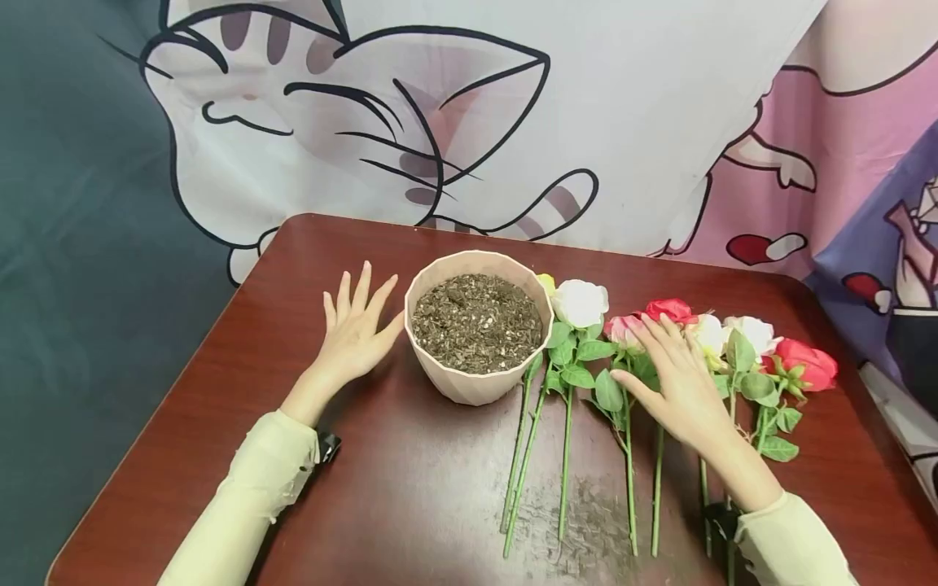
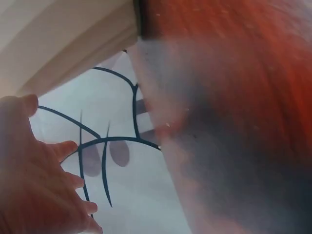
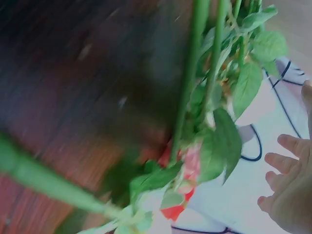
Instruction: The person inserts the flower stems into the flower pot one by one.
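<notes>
A faceted beige flowerpot [image 1: 469, 382] full of dark soil [image 1: 478, 321] stands on the table. My left hand [image 1: 355, 334] is at its left side with fingers spread, the thumb tip at the pot wall; in the left wrist view the thumb [image 2: 30, 105] reaches the pot's side [image 2: 58, 44]. Above the roses on the right hovers or rests my right hand [image 1: 685, 387], fingers extended, gripping nothing; contact with them cannot be told. Beneath and around it lie a pink rose [image 1: 624, 331], red roses [image 1: 806, 364] and white roses [image 1: 751, 334]. Another white rose [image 1: 580, 303] lies just right of the pot.
Long green stems [image 1: 566, 464] point toward the table's near edge. A yellow bloom [image 1: 546, 283] shows partly behind the pot. The brown table [image 1: 352, 521] looks wet below the stems. Behind it hangs a cloth printed with a cartoon cat [image 1: 476, 73].
</notes>
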Tool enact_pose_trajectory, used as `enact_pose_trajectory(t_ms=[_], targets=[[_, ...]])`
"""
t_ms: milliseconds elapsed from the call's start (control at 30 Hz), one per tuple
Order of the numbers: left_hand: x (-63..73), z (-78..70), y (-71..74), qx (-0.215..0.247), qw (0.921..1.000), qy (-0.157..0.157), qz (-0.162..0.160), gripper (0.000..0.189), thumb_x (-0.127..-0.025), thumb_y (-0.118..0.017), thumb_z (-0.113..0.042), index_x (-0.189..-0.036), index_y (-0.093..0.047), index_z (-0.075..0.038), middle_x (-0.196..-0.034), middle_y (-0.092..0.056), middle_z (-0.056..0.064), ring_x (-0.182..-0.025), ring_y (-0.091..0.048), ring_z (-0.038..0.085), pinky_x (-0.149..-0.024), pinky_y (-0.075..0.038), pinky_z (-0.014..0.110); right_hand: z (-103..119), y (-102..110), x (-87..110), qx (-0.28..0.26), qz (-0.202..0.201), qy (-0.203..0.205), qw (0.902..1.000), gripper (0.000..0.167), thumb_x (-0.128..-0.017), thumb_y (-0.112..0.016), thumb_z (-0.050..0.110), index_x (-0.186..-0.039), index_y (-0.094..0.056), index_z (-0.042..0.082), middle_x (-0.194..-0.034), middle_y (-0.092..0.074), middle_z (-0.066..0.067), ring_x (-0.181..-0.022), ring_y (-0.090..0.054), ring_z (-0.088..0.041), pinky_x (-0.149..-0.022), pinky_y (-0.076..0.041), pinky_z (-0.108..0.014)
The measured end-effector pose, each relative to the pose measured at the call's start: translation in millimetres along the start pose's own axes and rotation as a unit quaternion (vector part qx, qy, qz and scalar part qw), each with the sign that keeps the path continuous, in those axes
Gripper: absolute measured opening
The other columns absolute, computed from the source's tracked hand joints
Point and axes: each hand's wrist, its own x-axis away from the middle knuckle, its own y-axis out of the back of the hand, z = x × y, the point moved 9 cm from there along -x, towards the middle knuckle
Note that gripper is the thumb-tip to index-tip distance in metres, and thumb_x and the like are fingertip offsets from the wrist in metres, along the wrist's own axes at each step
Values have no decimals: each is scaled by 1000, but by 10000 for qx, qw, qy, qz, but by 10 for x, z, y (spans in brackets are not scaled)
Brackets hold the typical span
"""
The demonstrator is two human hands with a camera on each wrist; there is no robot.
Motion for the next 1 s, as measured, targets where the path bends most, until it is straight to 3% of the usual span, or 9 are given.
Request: enact_pose_trajectory(t_ms=[133, 267, 467, 600, 700, 833, 1000], targets=[[-43, -70, 65, 445, 9989, -48, -108, 58, -97, -40, -46, -147, -29, -21, -157, -2, 8, -141, 7, 35, -108, 9, 62, 200, 20, -47, -124, -216, 329, 9992, 68, -84, -69, 37, -140, -42, 10, -142, -42, -15, -134, -32, -33, -112, -17, -52], [-65, -134, 88, 1142, 9933, -154, -112, 53, -99, -38, -41, -148, -29, -23, -156, -16, 4, -142, -6, 33, -106, 13, 62, 435, -37, -61, -331, -329, 503, 9976, 61, -82, -71, 35, -134, -50, 11, -129, -55, -13, -120, -47, -32, -99, -33, -54], [-45, -227, 63, 1844, 9822, -358, -50, 46, -102, -34, -36, -146, -33, -23, -149, -33, 3, -141, -19, 25, -109, 14, 57, 730, -296, -44, -662, 17, 401, 9970, 58, -84, -68, 41, -131, -54, 11, -120, -61, -8, -107, -55, -25, -92, -43, -48], [-27, -288, 75, 2154, 9753, -473, -121, 43, -102, -33, -33, -144, -38, -21, -146, -39, 3, -138, -26, 21, -114, 3, 51, 834, -397, -35, -713, 43, 332, 9969, 54, -82, -70, 42, -124, -59, 10, -105, -65, -4, -93, -55, -18, -78, -47, -39], [-4, -296, 93, 2445, 9690, -318, -184, 41, -102, -35, -34, -140, -44, -22, -142, -45, 0, -134, -35, 17, -114, -16, 44, 893, -393, -42, -626, -95, 425, 9971, 47, -79, -73, 39, -114, -66, 9, -95, -66, -3, -83, -52, -16, -69, -44, -35], [31, -302, 121, 3045, 9523, -73, -169, 40, -102, -36, -34, -136, -50, -20, -137, -50, 1, -129, -41, 15, -108, -32, 39, 965, -416, -55, -461, 60, 586, 9972, 35, -78, -74, 40, -100, -71, 13, -82, -66, 4, -73, -55, -12, -60, -45, -30], [43, -362, 160, 3982, 9172, 80, 131, 41, -101, -41, -32, -136, -48, -13, -134, -51, 8, -119, -50, 22, -100, -41, 40, 1030, -565, -115, -557, 857, 479, 9936, 31, -80, -72, 40, -95, -73, 13, -64, -60, 12, -56, -54, -3, -50, -44, -23]])
